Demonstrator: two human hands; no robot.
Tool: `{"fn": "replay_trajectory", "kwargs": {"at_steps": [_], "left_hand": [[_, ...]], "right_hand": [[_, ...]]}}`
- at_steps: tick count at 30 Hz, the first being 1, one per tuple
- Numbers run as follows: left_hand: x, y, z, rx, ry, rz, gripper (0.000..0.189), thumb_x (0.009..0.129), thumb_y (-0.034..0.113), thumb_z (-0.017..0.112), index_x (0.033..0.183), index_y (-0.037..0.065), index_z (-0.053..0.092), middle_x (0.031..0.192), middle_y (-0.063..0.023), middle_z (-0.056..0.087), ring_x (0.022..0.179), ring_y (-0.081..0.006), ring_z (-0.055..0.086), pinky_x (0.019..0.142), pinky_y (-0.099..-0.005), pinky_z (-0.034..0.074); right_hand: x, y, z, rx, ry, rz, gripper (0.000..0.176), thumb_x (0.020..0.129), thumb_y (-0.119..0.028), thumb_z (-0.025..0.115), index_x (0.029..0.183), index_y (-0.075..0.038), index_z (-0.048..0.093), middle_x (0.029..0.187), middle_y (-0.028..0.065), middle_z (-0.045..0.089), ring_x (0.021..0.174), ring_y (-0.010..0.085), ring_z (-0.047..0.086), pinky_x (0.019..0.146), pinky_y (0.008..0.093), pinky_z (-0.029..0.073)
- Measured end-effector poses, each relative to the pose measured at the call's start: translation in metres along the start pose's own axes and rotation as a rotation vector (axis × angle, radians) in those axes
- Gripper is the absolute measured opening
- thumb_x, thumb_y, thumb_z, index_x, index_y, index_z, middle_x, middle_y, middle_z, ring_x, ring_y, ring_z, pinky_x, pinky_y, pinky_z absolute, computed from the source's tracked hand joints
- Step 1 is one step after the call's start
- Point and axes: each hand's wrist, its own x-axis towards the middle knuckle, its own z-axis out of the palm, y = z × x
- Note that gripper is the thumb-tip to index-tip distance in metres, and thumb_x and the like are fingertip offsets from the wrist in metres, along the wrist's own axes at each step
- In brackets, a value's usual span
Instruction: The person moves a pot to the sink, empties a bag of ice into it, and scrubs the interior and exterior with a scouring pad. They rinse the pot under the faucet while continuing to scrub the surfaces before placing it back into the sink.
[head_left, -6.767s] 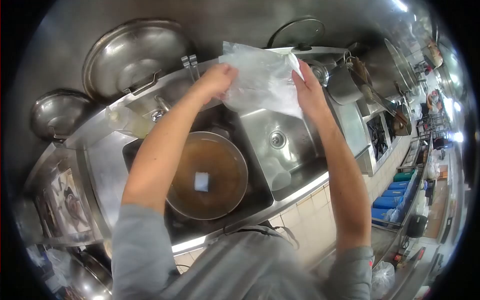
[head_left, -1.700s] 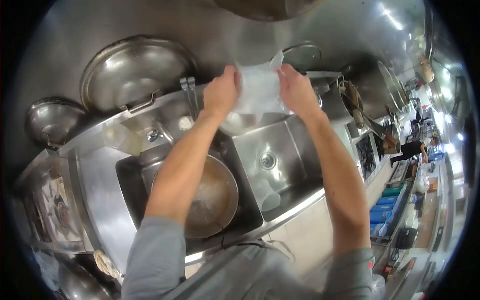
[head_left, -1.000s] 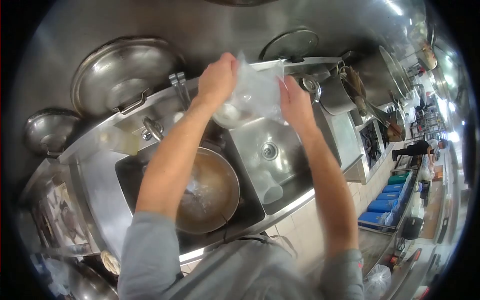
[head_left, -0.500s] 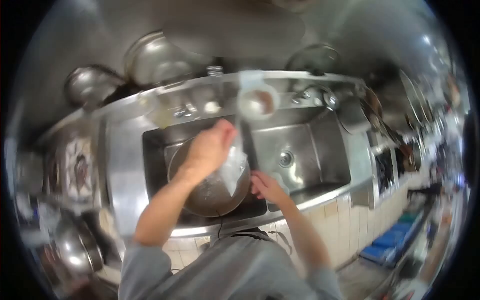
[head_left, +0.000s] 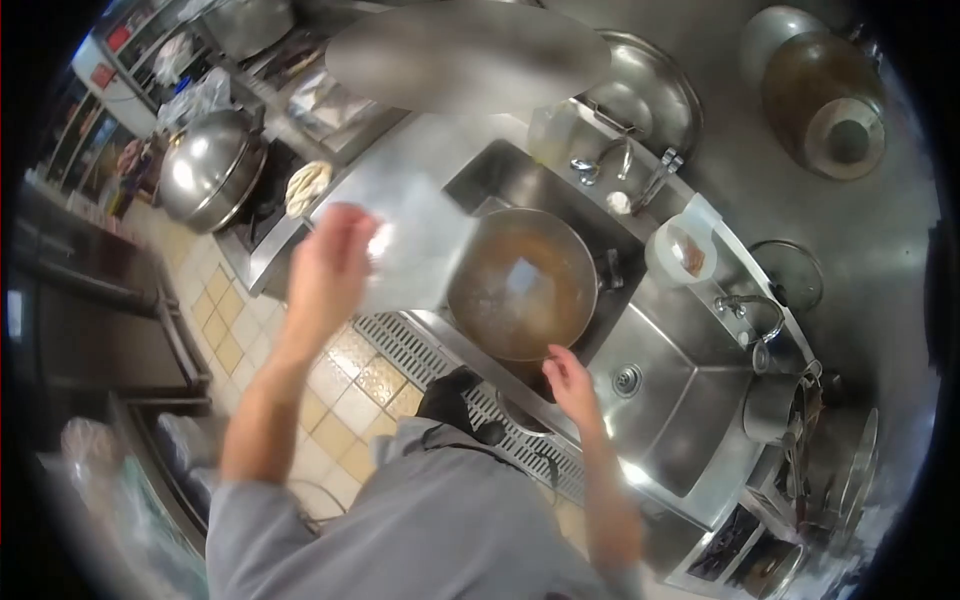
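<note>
My left hand point(head_left: 338, 245) is closed on a thin, translucent plastic bag point(head_left: 410, 245), which is blurred and spread out to the left of the pan, above the sink's edge. The round metal pan point(head_left: 490, 320) sits in the left sink basin and holds brownish, cloudy liquid with a pale bright patch on it. At the pan's near right rim is my right hand point(head_left: 570, 385), its fingers pinched together on the edge.
On the right lies a second basin point(head_left: 650, 385) with a drain. Behind are faucets point(head_left: 625, 160), a white container point(head_left: 682, 252) and a large lid point(head_left: 650, 95). A domed steel pot point(head_left: 212, 165) and a cloth point(head_left: 307, 187) stand left. Floor tiles and a grate point(head_left: 400, 340) show below.
The view has turned towards the left. My left hand has lifted the plastic bag from over the pan out to the left, and the bag has spread. My right hand stays beside the pan's rim.
</note>
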Motion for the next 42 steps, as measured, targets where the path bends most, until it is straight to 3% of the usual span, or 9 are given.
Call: {"fn": "replay_trajectory", "kwargs": {"at_steps": [5,11,17,22,32,35,38,40,42], "left_hand": [[-0.081,-0.053,-0.114,0.112,0.164,-0.106,0.015,0.105,0.017,0.059,0.102,0.003,0.062,0.074,0.0003,0.059,0.066,-0.0062,0.053,0.059,-0.0244,0.045],[-0.147,-0.209,-0.189,0.395,0.074,-0.469,0.028,0.101,0.029,0.061,0.104,0.002,0.065,0.077,-0.0143,0.068,0.072,-0.0241,0.065,0.067,-0.0380,0.051],[-0.191,-0.360,-0.191,0.181,0.140,-0.773,0.031,0.103,0.030,0.061,0.113,0.000,0.065,0.090,-0.0105,0.068,0.089,-0.0180,0.061,0.082,-0.0363,0.049],[-0.142,-0.443,-0.143,-0.490,0.228,-1.178,0.045,0.104,0.037,0.056,0.132,0.001,0.059,0.130,-0.0144,0.063,0.119,-0.0235,0.056,0.099,-0.0384,0.045],[0.015,-0.511,0.035,-1.136,0.223,-0.840,0.029,0.106,0.035,0.056,0.121,0.010,0.062,0.112,0.0039,0.063,0.101,-0.0102,0.052,0.091,-0.0278,0.041],[0.031,-0.544,0.070,-1.137,0.229,-0.915,0.022,0.107,0.029,0.055,0.117,0.010,0.062,0.110,0.0042,0.064,0.102,-0.0083,0.052,0.093,-0.0268,0.040],[0.047,-0.584,0.102,-1.161,0.035,-0.997,0.024,0.106,0.023,0.054,0.123,0.008,0.061,0.108,0.0017,0.065,0.098,-0.0106,0.055,0.091,-0.0284,0.042],[0.052,-0.613,0.132,-0.941,-0.149,-1.018,0.054,0.105,0.036,0.050,0.150,0.007,0.044,0.150,-0.0122,0.050,0.141,-0.0283,0.043,0.117,-0.0468,0.033],[0.059,-0.630,0.143,-0.893,-0.311,-1.041,0.049,0.101,0.032,0.054,0.143,0.005,0.054,0.147,-0.0173,0.053,0.141,-0.0316,0.046,0.118,-0.0507,0.033]], "right_hand": [[0.007,-0.015,0.060,-0.194,-0.162,-0.162,0.056,0.093,-0.017,0.073,0.142,-0.002,0.051,0.125,0.0218,0.064,0.116,0.0331,0.063,0.097,0.0395,0.051],[-0.027,-0.001,0.109,-0.457,-0.260,-0.381,0.066,0.087,-0.019,0.076,0.143,0.000,0.047,0.135,0.0224,0.057,0.128,0.0385,0.053,0.109,0.0484,0.041],[-0.011,0.013,0.143,-0.628,-0.108,-0.337,0.066,0.081,-0.019,0.078,0.140,-0.004,0.053,0.137,0.0208,0.054,0.125,0.0431,0.047,0.109,0.0524,0.036],[0.032,0.008,0.202,-0.854,0.003,-0.359,0.066,0.080,-0.019,0.078,0.139,-0.004,0.053,0.135,0.0204,0.056,0.122,0.0416,0.049,0.104,0.0501,0.039],[0.085,-0.024,0.268,-1.107,0.067,-0.034,0.053,0.073,-0.017,0.078,0.121,-0.005,0.060,0.121,0.0143,0.064,0.103,0.0373,0.057,0.089,0.0468,0.047],[0.082,-0.019,0.271,-1.136,0.161,-0.236,0.053,0.072,-0.017,0.078,0.120,-0.005,0.061,0.117,0.0137,0.065,0.101,0.0366,0.058,0.088,0.0476,0.047],[0.083,-0.012,0.267,-1.168,0.172,-0.240,0.055,0.070,-0.018,0.079,0.120,-0.006,0.061,0.114,0.0132,0.066,0.097,0.0359,0.058,0.087,0.0474,0.046],[0.081,-0.015,0.271,-1.158,0.199,-0.225,0.054,0.069,-0.018,0.079,0.119,-0.006,0.062,0.112,0.0125,0.066,0.096,0.0353,0.058,0.086,0.0470,0.047],[0.080,-0.014,0.274,-1.152,0.219,-0.203,0.054,0.069,-0.019,0.079,0.118,-0.006,0.063,0.110,0.0117,0.067,0.095,0.0347,0.058,0.086,0.0466,0.047]]}}
